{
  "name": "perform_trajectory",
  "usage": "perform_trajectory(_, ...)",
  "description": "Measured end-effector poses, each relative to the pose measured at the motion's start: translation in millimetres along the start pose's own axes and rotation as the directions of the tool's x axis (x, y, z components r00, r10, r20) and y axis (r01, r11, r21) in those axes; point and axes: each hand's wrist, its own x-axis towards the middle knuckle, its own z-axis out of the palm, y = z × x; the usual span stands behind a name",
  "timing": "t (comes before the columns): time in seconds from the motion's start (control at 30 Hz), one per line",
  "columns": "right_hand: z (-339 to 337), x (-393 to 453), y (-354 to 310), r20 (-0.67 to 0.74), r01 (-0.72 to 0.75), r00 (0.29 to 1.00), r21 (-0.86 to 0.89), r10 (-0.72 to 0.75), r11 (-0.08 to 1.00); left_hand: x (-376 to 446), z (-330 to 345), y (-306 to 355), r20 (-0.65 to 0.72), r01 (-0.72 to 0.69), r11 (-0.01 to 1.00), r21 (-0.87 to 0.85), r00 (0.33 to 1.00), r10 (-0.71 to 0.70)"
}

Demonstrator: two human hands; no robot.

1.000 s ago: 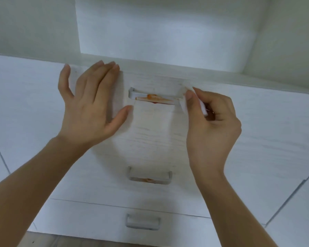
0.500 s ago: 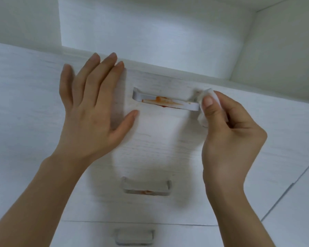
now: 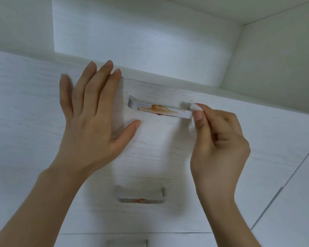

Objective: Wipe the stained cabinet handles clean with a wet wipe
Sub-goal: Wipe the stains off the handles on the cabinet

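**A:** What is in view right now?

**B:** A white wood-grain drawer front (image 3: 150,157), seen from above. The top handle (image 3: 161,108), a silver bar, carries an orange-red smear along its middle. The left hand (image 3: 91,122) lies flat on the drawer face just left of that handle, fingers straight and together, thumb spread toward the bar.

**A:** And the other hand?

**B:** The right hand (image 3: 219,143) pinches a small folded wet wipe (image 3: 194,108) between thumb and fingers. The wipe touches the right end of the top handle.

**A:** Has anything changed over the last second?

**B:** Yes. A second ago the wipe hid the bar's right end. Half a second ago it had drawn slightly clear of that end; now it presses against it again. The smear looks the same throughout, so I judge the cleaning stroke has not yet crossed the stain.

**A:** Are other handles dirty?

**B:** The middle handle (image 3: 141,196) below shows a small red spot on its lower bar. The bottom handle (image 3: 127,243) is cut off by the frame edge, so I cannot tell. By my reckoning the task is barely started.
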Motion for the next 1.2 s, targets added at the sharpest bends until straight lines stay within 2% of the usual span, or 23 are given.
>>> perform_trajectory(0.13, -5, -3, -5, 0.013, 0.037, 0.999, -0.025, -0.037, 0.999, 4, -2, -2, 0.006, -0.039, 0.999, 0.016, 0.999, 0.039)
perform_trajectory(0.3, -1, 0, -7, -0.076, -0.064, 0.994, 0.125, 0.074, 0.99, 4, -4, -6, -0.02, -0.078, 0.997, -0.001, 0.997, 0.078)
perform_trajectory(0.37, 6, -3, -9, -0.076, -0.041, 0.996, 0.138, 0.052, 0.99, 3, -2, -4, -0.001, -0.072, 0.997, 0.003, 0.997, 0.072)
perform_trajectory(0.47, 9, -9, -10, -0.086, 0.061, 0.995, 0.036, -0.058, 0.997, -2, -1, -5, 0.033, -0.06, 0.998, 0.0, 0.998, 0.06)
perform_trajectory(0.57, 10, -9, -6, -0.097, 0.099, 0.99, -0.011, -0.1, 0.995, -7, -1, -8, 0.044, -0.096, 0.995, 0.032, 0.994, 0.095)
perform_trajectory(0.67, 14, -13, -9, -0.063, 0.181, 0.981, -0.065, -0.185, 0.981, -8, 1, -12, 0.037, -0.108, 0.993, 0.044, 0.994, 0.106)
perform_trajectory(0.83, 16, -15, -15, -0.06, 0.108, 0.992, -0.006, -0.108, 0.994, -8, 4, -16, 0.008, -0.144, 0.987, 0.077, 0.99, 0.144)
perform_trajectory(0.97, 10, -8, -17, -0.141, 0.06, 0.988, 0.026, -0.056, 0.998, -5, 0, -27, 0.024, -0.204, 0.971, 0.128, 0.979, 0.202)
perform_trajectory(1.13, 27, -18, -22, -0.031, 0.211, 0.976, -0.126, -0.216, 0.969, 0, -2, -30, 0.009, -0.151, 0.979, 0.135, 0.988, 0.152)
perform_trajectory(1.2, 27, -15, -18, -0.09, 0.168, 0.98, -0.111, -0.178, 0.98, 1, -2, -30, 0.015, -0.143, 0.981, 0.129, 0.99, 0.142)
